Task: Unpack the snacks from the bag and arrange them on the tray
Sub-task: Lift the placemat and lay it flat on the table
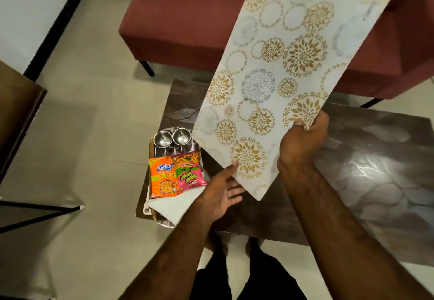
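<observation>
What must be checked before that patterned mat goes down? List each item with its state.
1. Right hand grips the patterned mat: ok, thumb over its lower edge.
2. Left hand holds the mat: not ok, palm open, only fingertips at the edge.
3. Orange packet and pink packet on the tray: ok, side by side.
4. Steel cups upright on the tray: ok.
5. Bare table right of the tray: ok.
6. Bag emptied: cannot tell, no bag in view.
</observation>
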{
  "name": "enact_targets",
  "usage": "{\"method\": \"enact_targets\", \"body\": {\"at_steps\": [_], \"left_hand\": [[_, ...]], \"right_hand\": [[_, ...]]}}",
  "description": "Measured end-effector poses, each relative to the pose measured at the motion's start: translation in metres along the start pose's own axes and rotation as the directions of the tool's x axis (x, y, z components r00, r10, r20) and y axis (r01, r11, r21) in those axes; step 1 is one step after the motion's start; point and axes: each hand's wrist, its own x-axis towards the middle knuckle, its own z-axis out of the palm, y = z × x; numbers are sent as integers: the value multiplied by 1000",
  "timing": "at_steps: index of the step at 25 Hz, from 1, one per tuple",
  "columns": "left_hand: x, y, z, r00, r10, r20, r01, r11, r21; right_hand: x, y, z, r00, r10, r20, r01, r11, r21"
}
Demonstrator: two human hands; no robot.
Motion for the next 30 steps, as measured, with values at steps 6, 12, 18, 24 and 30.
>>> {"method": "enact_targets", "body": {"at_steps": [6,12,18,24,30], "left_hand": [[-4,-3,13,885,446,-131,-453,891,-26],[-14,-19,2,762,635,-125,-571,751,332],[-21,-48,12,771,633,-70,-538,707,459],[-1,-76,79,824,561,84,-522,691,500],[46,-71,122,872,483,77,-436,694,573]], "right_hand": [[10,16,-51,979,161,129,-181,970,164],[80,24,-154,939,340,41,-334,884,327],[126,54,-273,919,393,35,-394,905,161],[169,105,-370,889,458,2,-458,889,-13],[200,150,-383,882,467,-67,-472,875,-111]]}}
